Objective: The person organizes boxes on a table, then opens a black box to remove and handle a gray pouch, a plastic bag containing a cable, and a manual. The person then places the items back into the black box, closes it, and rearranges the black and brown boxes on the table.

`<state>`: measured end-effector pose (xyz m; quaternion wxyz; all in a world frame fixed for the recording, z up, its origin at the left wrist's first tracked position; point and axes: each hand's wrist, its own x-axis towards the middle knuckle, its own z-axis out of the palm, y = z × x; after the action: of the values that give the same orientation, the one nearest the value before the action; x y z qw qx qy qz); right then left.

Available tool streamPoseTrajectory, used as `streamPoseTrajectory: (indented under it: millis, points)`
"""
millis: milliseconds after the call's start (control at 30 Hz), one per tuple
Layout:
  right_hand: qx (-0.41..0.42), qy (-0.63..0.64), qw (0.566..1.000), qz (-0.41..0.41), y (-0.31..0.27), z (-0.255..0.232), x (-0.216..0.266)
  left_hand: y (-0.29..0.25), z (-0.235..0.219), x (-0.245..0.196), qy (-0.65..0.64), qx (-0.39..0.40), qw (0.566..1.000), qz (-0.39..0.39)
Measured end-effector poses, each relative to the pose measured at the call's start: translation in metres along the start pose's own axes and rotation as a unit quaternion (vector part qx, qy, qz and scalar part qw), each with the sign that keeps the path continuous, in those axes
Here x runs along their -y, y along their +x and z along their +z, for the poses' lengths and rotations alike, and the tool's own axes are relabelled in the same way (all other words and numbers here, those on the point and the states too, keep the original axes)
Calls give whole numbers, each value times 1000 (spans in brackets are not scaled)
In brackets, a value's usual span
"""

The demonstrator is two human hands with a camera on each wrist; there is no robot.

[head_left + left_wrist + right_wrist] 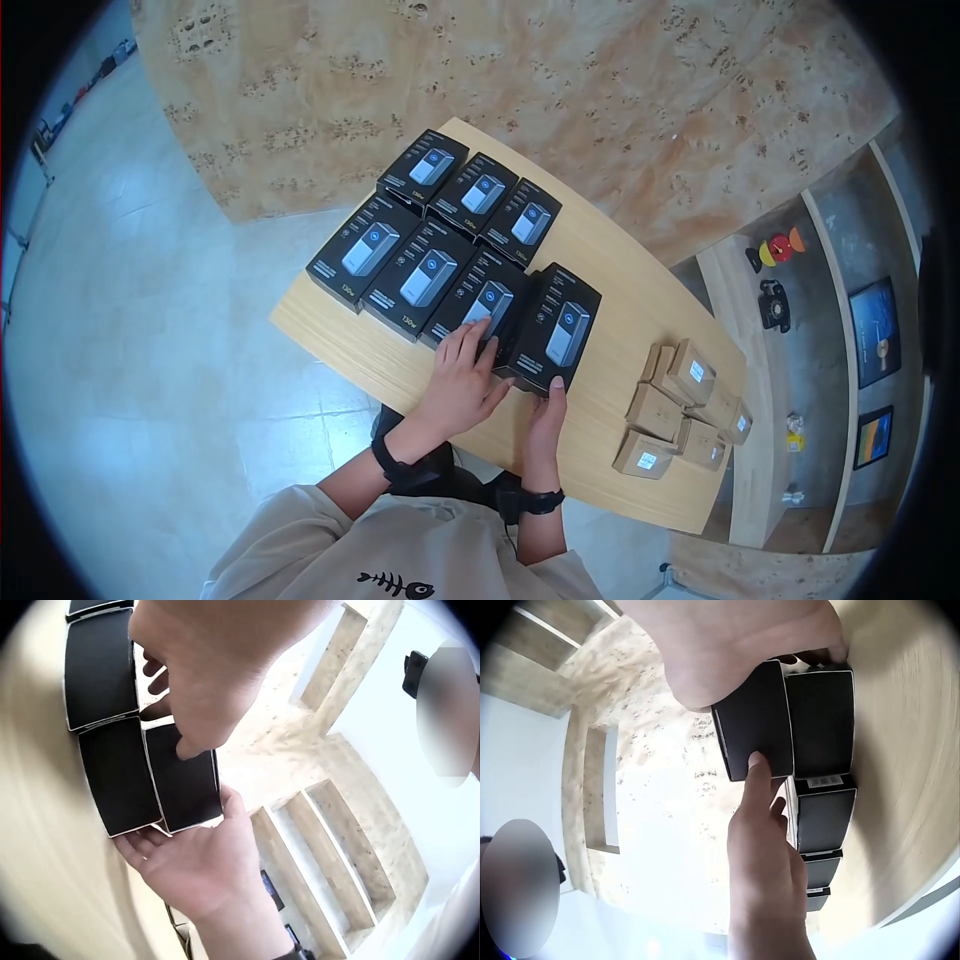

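A black box (555, 330), printed with a silver device and "130w", lies raised over another black box (120, 772) at the end of the front row. My right hand (545, 425) grips its near right corner, thumb on top and fingers low at the side. Beside it, my left hand (462, 382) touches the raised box's near end (742, 731) with its thumb. Its other fingers reach nearly straight over the neighbouring box (472, 300) and along the raised box's side. Parts of both boxes' sides are hidden by my hands.
More matching black boxes (365, 250) stand in two rows on the wooden table (340, 345). Several small brown cartons (655, 412) sit toward the right end. A burl-patterned panel (480, 60) borders the far side; shelves with a black telephone (773, 305) stand to the right.
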<state>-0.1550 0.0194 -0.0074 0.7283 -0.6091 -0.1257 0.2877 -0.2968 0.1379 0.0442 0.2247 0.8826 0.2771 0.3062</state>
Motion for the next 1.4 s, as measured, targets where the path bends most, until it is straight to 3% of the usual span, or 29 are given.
streamPoseTrajectory:
  millis: [300,400,567,600,667,700,800,867,1000,1167,1400]
  points:
    - [-10,7,1000,22,-9,8,17,2,8,-3,-58,36,998,-14]
    - [-19,-41,998,-46,-7,-6,7,-1,14,-9,-87,47,995,-20]
    - [-14,-33,999,14,-24,-39,13,-6,23,-25,-112,68,991,0]
    - [-14,-32,999,7,-28,-55,1,-6,26,-27,-111,94,989,8]
    - [-10,-112,988,-110,-27,-83,-25,-3,34,-30,-110,116,987,25]
    - [2,-133,979,-153,-38,-71,-13,-4,40,-31,-134,128,982,29]
    - [0,-132,975,-177,-39,-66,-5,-3,39,-33,-168,139,975,35]
    - [-3,-148,979,-143,-36,-68,-3,0,24,-32,-237,85,967,43]
    - [1,-200,974,-108,-9,-67,-12,-21,5,1,-251,21,966,59]
    - [52,-161,974,-148,46,-35,-1,-67,23,43,-192,90,971,110]
    - [65,-164,969,-175,152,-3,-10,-69,31,37,-91,63,987,120]
